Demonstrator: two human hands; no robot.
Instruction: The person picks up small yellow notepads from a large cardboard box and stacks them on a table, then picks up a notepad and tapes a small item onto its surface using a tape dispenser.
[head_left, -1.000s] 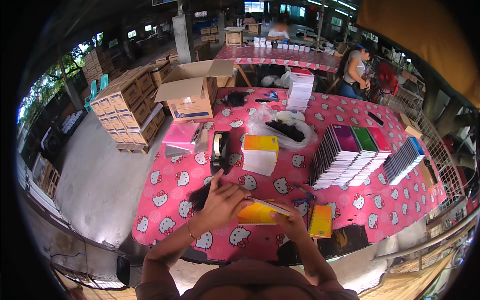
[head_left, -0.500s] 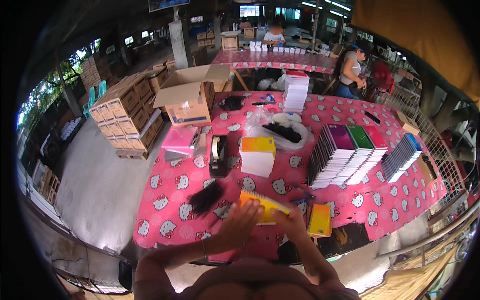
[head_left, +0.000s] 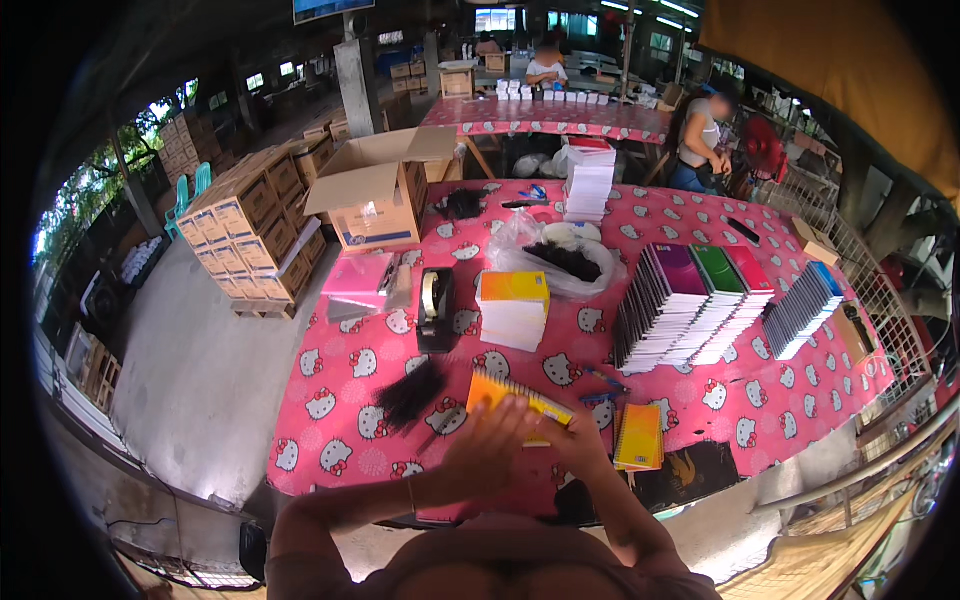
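A yellow spiral notebook point(head_left: 489, 389) is tilted over the near middle of the table, its coil along the far edge. My left hand point(head_left: 490, 440) lies across its cover with the fingers stretched out. At the right end, my right hand point(head_left: 584, 447) grips the notebook, thumb on top. A few yellow spiral notebooks point(head_left: 640, 437) lie just right of my right hand. Left of the notebook sits a bundle of thin black strands point(head_left: 411, 394). Farther back stands a stack of yellow-covered books point(head_left: 515, 310), no coil visible on them.
Tall notebook stacks point(head_left: 682, 310) and a blue-topped row point(head_left: 803, 312) stand at right. A tape dispenser point(head_left: 436, 310), pink sheets point(head_left: 358, 283) and an open carton point(head_left: 378, 200) are at left. A plastic bag point(head_left: 520, 240) lies mid-table. Another person point(head_left: 698, 145) stands beyond the table.
My left hand has slid slightly to the right over the cover. The notebook has shifted a little left and away, still held in my right hand.
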